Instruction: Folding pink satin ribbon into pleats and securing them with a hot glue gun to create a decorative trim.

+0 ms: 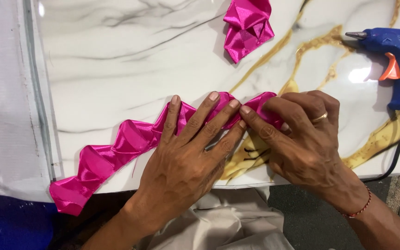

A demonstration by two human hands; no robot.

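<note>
The left hand (186,157) is lying flat, fingers spread, pressing the pink ribbon (116,153) down on the marble table (116,55). The right hand (302,139) is pinching the ribbon's folded end just beside those fingertips. Light, limp and slippery-looking, it is probably best held at the creases.

Craft table: glue gun (396,60), ribbon (126,148)
</note>
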